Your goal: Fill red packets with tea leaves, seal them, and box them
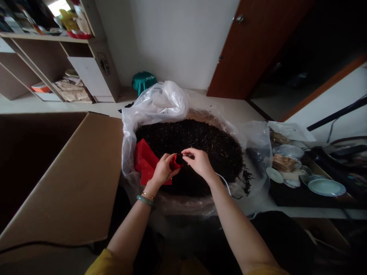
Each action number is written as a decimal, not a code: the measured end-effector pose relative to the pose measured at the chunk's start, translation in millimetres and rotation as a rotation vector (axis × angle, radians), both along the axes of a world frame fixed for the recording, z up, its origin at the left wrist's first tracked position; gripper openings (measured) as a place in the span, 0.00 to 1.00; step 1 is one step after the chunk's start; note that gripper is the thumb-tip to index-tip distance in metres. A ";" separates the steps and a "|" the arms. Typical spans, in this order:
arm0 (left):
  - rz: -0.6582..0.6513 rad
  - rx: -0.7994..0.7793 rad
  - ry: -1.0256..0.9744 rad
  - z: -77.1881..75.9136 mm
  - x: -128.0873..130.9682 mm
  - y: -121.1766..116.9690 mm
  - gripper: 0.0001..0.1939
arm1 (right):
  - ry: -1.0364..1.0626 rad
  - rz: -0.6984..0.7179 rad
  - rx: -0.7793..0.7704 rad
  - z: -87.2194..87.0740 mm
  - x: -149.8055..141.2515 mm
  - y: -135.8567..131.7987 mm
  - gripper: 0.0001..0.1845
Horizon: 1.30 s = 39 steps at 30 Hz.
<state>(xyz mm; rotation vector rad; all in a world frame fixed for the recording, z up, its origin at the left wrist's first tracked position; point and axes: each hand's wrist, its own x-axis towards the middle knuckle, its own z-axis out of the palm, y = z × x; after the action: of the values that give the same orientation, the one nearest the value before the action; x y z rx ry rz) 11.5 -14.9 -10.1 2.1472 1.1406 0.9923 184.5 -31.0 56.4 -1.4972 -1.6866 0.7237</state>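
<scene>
A large clear plastic bag [129, 133] stands with its mouth spread wide, full of dark, dry, leaf-like shreds [212, 149]. Above them, my left hand [164, 168] is closed around a small red pouch [175, 163], holding its mouth towards the right. My right hand [199, 162] pinches at that mouth, where a dark clump shows; it looks like the same shreds, partly hidden by the fingertips. More red packets [145, 158] lie on the shreds at the left, just beyond my left hand.
An open cardboard box [97, 175] stands close on the left. To the right are a pale green plate [327, 187], clear tubs and other items on a dark surface. Behind the bag are a teal cloth-covered object [143, 81], a shelf unit [106, 68] and a brown door [252, 46].
</scene>
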 end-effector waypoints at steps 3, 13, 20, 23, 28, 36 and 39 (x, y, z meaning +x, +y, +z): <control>0.021 -0.042 -0.109 -2.4 0.4 0.8 0.31 | 0.044 -0.031 -0.056 -12.7 12.4 -3.6 0.11; -0.198 -0.421 -0.397 12.2 -0.4 -2.8 0.16 | -0.155 0.169 0.205 -11.6 7.4 -6.7 0.10; -0.238 -0.476 -0.449 16.8 1.0 -3.6 0.23 | -0.151 0.029 0.164 -15.5 8.3 0.8 0.09; -0.267 -0.581 -0.446 7.7 3.4 -0.7 0.24 | -0.085 -0.020 0.154 -18.5 9.6 1.4 0.09; -0.244 -0.696 -0.513 10.6 2.2 -1.0 0.25 | -0.033 -0.010 0.060 -20.1 12.4 4.5 0.14; -0.285 -0.802 -0.607 15.1 1.0 -2.8 0.22 | 0.056 -0.075 0.087 -19.6 11.7 2.6 0.16; -0.283 -0.716 -0.582 19.4 0.8 -5.4 0.20 | -0.029 0.004 0.104 -21.6 10.2 0.6 0.19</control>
<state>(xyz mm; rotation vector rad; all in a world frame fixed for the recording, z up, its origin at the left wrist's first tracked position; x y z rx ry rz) 12.4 -20.3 9.3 1.2808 0.7203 0.8258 194.8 -30.5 34.8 -1.4384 -1.7225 0.6102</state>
